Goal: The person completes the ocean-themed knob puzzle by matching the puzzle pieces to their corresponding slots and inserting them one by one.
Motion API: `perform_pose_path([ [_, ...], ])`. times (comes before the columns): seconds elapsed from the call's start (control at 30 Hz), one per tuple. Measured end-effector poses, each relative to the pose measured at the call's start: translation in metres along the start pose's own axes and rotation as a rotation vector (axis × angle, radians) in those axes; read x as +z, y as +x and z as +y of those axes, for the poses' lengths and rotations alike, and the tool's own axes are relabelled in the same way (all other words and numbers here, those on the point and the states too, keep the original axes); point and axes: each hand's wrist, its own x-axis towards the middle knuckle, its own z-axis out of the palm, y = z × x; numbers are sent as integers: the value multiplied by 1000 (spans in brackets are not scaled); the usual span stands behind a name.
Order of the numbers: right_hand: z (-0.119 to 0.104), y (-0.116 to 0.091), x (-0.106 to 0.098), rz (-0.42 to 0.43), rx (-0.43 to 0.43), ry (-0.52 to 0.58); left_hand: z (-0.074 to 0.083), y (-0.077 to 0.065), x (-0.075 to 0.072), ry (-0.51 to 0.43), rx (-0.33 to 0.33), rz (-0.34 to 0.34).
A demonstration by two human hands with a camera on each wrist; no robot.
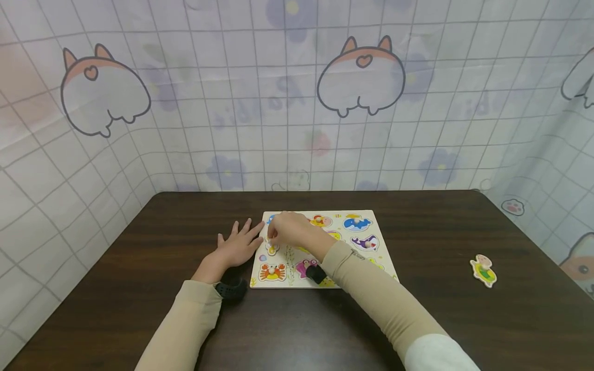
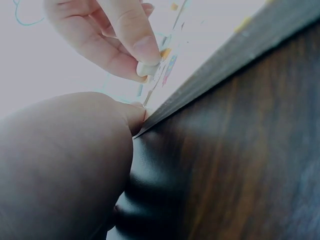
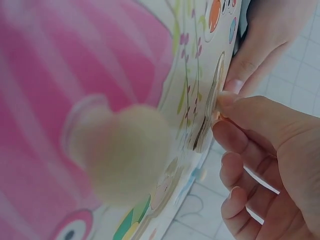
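Observation:
A white wooden puzzle board (image 1: 384, 258) with sea-animal pieces lies on the table. My right hand (image 1: 290, 228) is over its left part. In the left wrist view, thumb and finger pinch the pale knob (image 2: 147, 68) of a puzzle piece. The right wrist view shows that piece (image 3: 201, 132) edge-on at the board, slightly raised on one side; its picture is mostly hidden. My left hand (image 1: 237, 247) has its fingers spread beside the board, with fingertips touching the left edge. A large pink piece (image 3: 90, 55) with a blurred knob fills the near side of the right wrist view.
A loose mermaid-like piece (image 1: 483, 270) lies on the dark wooden table (image 1: 431, 226), well right of the board. A crab piece (image 1: 272, 272) and a blue whale piece (image 1: 357, 223) sit in the board. Patterned cloth (image 1: 287, 129) hangs behind and around the table.

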Motion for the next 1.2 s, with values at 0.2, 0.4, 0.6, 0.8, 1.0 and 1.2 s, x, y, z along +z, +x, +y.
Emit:
perform_pose_path([
  [0.2, 0, 2, 0, -2, -12, -12, 1, -2, -2, -2, 0, 3],
  [0.4, -1, 2, 0, -14, -4, -14, 0, -1, -1, 1, 4, 5],
  [0.6, -1, 1, -2, -20, -7, -15, -1, 0, -1, 5, -6, 4],
  [0.8, 2, -8, -14, 8, -38, 3, -2, 1, 0, 5, -10, -5],
  [1.0, 14, -30, -26, 36, -96, 85, -2, 1, 1, 9, -15, -2],
  [1.2, 38, -57, -37, 115, -147, 203, -1, 0, -1, 2, 3, -3],
])
